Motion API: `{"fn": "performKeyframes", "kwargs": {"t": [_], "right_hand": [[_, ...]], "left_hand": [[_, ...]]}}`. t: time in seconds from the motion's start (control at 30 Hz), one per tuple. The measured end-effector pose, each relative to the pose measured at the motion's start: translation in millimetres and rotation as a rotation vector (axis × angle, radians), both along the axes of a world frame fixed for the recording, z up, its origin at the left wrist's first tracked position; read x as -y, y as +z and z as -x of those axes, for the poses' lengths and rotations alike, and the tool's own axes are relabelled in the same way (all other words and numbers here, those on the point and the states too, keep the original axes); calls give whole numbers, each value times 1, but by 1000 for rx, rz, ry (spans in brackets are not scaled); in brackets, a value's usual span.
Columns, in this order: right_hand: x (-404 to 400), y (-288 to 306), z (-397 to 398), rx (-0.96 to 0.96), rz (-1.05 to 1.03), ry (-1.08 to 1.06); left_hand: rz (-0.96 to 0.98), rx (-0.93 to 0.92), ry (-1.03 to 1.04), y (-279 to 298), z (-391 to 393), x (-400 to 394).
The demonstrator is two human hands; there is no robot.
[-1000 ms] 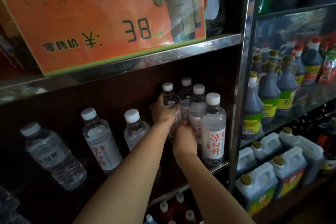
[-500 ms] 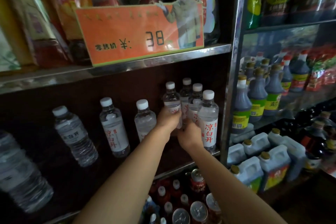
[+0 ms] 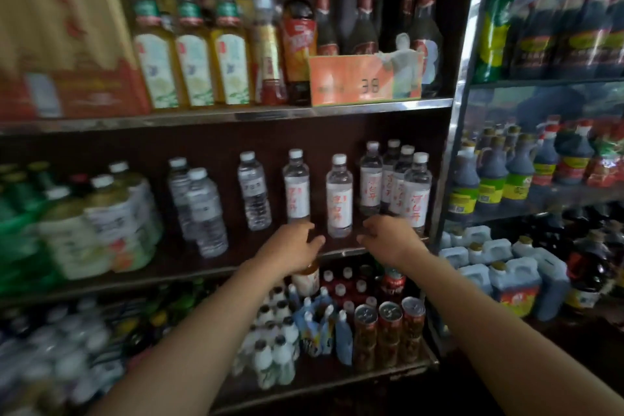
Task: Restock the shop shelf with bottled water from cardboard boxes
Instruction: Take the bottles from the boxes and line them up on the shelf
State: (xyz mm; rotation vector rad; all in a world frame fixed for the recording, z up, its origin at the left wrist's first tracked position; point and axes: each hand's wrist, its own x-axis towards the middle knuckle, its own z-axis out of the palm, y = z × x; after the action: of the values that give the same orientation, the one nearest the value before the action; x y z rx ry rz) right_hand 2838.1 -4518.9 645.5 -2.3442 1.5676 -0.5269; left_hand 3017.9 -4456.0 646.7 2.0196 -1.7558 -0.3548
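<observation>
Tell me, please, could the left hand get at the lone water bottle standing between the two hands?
Probably yes: the left hand is empty, just left of that water bottle at the shelf edge, with nothing between them.

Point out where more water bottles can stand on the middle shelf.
Bare dark shelf shows between the clear unlabelled water bottle and the plastic-wrapped pack of pale drink bottles, around the two bottles there. A narrower gap lies between the two single red-lettered bottles. The cluster of four red-lettered bottles at the right end is crowded.
</observation>
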Motion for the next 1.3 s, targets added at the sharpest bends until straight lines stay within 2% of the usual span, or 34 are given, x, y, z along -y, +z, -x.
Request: {"fn": "performKeyframes", "kwargs": {"t": [0.07, 0.27, 0.53, 0.7, 0.83, 0.93, 1.1, 1.3], "right_hand": [[-38, 4, -22, -10, -5, 94], [-153, 3, -132, -17, -43, 415], [-357, -26, -304, -40, -70, 960], [-499, -45, -359, -143, -157, 1336], [-603, -64, -368, -243, -229, 1582], [-672, -86, -362, -307, -247, 1725], [-772, -131, -348, -415, -320, 1852], [-881, -187, -339, -569, -503, 1865]], "left_hand": [[-44, 78, 61, -2, -30, -57], [-132, 108, 343, 0, -116, -234], [-137, -4, 816, -19, -193, -495], [-138, -139, 1146, -43, -173, -650], [-152, -245, 1436, -67, -136, -751], [-86, -357, 1638, -95, -101, -818], [-64, -513, 1811, -142, -50, -904], [31, -733, 1917, -208, -36, -999]]}}
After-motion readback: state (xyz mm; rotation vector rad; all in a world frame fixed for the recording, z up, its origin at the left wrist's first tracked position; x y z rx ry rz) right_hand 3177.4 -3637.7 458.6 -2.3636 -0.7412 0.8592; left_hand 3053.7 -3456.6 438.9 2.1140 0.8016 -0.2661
